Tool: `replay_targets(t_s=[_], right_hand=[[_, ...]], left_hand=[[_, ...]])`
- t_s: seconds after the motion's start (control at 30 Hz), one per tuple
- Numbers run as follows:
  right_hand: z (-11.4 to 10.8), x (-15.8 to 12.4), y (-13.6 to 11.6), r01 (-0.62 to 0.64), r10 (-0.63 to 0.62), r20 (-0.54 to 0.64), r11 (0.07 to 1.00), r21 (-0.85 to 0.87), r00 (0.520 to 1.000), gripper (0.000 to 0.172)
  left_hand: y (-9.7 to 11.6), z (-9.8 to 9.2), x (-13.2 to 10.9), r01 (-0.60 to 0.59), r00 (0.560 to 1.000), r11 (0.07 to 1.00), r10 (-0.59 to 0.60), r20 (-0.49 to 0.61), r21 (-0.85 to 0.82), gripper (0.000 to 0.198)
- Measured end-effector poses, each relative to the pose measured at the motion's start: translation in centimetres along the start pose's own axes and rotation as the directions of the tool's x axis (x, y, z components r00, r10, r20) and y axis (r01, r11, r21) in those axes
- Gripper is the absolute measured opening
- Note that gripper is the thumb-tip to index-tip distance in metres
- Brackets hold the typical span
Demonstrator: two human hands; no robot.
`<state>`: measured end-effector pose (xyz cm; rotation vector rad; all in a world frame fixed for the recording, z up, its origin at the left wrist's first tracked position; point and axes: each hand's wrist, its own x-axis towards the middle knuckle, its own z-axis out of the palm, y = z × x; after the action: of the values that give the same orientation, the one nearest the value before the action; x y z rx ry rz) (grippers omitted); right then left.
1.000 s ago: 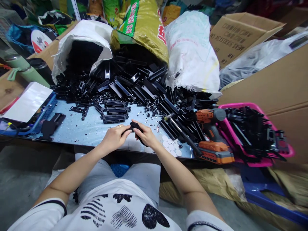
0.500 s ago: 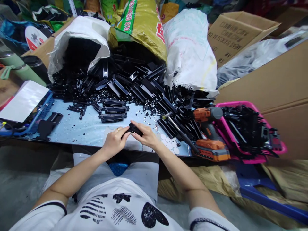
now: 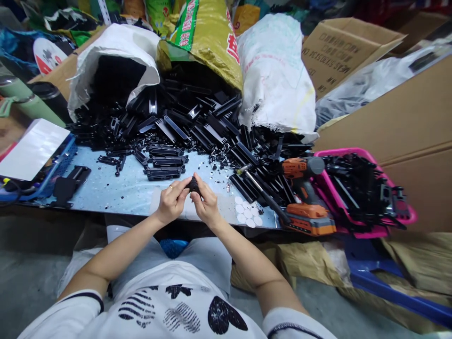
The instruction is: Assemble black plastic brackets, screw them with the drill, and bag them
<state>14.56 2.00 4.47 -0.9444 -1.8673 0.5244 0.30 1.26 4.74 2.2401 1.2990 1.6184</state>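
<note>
My left hand (image 3: 171, 202) and my right hand (image 3: 205, 205) meet above the front of the pale blue table (image 3: 116, 188), both pinched on one small black plastic part (image 3: 194, 184). The part stands nearly end-on between my fingertips, mostly hidden by them. A ring shows on my left hand. Three assembled black bars (image 3: 165, 162) lie just beyond my hands. Small round white pads (image 3: 248, 214) sit on the table to the right of my right hand.
A big heap of black plastic parts (image 3: 197, 117) spills from white and yellow sacks (image 3: 275, 70) at the back. An orange cordless screwdriver (image 3: 303, 197) lies at right beside a pink basket (image 3: 367, 230) of black parts. A blue tray (image 3: 52, 172) stands at left.
Both hands have drawn closer together and lifted slightly. The black part has turned from lying crosswise to nearly end-on between my fingers.
</note>
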Motion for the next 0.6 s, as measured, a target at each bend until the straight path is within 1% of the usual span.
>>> replay_targets(t_s=[0.07, 0.17, 0.23, 0.27, 0.3, 0.33, 0.37, 0.4, 0.43, 0.47, 0.5, 0.53, 0.57, 0.6], right_hand=[[0.3, -0.4, 0.3, -0.033, 0.033, -0.014, 0.999, 0.002, 0.999, 0.052], [0.9, -1.2, 0.8, -0.086, 0.086, -0.008, 0.996, 0.023, 0.996, 0.053], [1.2, -1.6, 1.2, -0.116, 0.116, 0.018, 0.993, 0.017, 0.993, 0.054], [1.1, -1.6, 1.5, -0.129, 0.129, 0.044, 0.992, 0.001, 0.991, 0.053], [1.0, -1.5, 1.8, -0.135, 0.137, 0.091, 0.990, -0.029, 0.986, 0.052], [0.6, -1.2, 2.1, -0.132, 0.144, 0.158, 0.988, -0.079, 0.977, 0.051], [0.1, -0.7, 2.7, -0.123, 0.155, 0.233, 0.981, -0.149, 0.960, 0.050], [-0.7, 0.0, 3.4, -0.109, 0.178, 0.302, 0.967, -0.231, 0.937, 0.049], [-1.7, 1.0, 4.4, -0.100, 0.213, 0.346, 0.943, -0.317, 0.914, 0.048], [-3.0, 2.1, 5.6, -0.100, 0.254, 0.356, 0.912, -0.398, 0.899, 0.046], [-4.4, 3.4, 7.1, -0.117, 0.299, 0.330, 0.874, -0.472, 0.895, 0.045], [-6.0, 4.8, 8.8, -0.155, 0.337, 0.270, 0.836, -0.526, 0.902, 0.044], [-7.7, 6.2, 10.6, -0.193, 0.362, 0.195, 0.795, -0.575, 0.912, 0.042], [-9.4, 7.7, 12.4, -0.248, 0.394, 0.106, 0.743, -0.622, 0.913, 0.040]], left_hand=[[-0.5, -0.3, 0.3, 0.015, 1.000, 1.000, -0.015, 0.017, -0.011, 0.032], [-1.3, -0.5, 0.5, -0.013, 0.990, 0.996, 0.026, 0.141, -0.090, 0.031], [-1.5, -0.2, 0.2, 0.005, 0.981, 0.992, 0.020, 0.193, -0.127, 0.030], [-1.6, 0.1, -0.1, 0.047, 0.980, 0.991, -0.022, 0.197, -0.124, 0.029], [-1.5, 0.4, -0.7, 0.116, 0.978, 0.987, -0.095, 0.187, -0.107, 0.029], [-1.5, 0.8, -1.4, 0.209, 0.966, 0.974, -0.193, 0.170, -0.083, 0.030], [-1.4, 1.1, -2.2, 0.316, 0.940, 0.947, -0.306, 0.152, -0.053, 0.032], [-1.3, 1.3, -3.1, 0.419, 0.900, 0.908, -0.413, 0.139, -0.018, 0.034], [-1.2, 1.4, -4.0, 0.497, 0.858, 0.867, -0.496, 0.132, 0.032, 0.036], [-1.2, 1.3, -4.8, 0.535, 0.829, 0.839, -0.545, 0.130, 0.101, 0.039], [-1.3, 1.1, -5.3, 0.530, 0.819, 0.826, -0.557, 0.135, 0.190, 0.042], [-1.4, 0.9, -5.6, 0.479, 0.830, 0.830, -0.534, 0.162, 0.286, 0.044], [-1.5, 0.6, -5.6, 0.384, 0.848, 0.846, -0.481, 0.220, 0.369, 0.045], [-1.7, 0.4, -5.3, 0.261, 0.856, 0.870, -0.409, 0.315, 0.419, 0.046]])
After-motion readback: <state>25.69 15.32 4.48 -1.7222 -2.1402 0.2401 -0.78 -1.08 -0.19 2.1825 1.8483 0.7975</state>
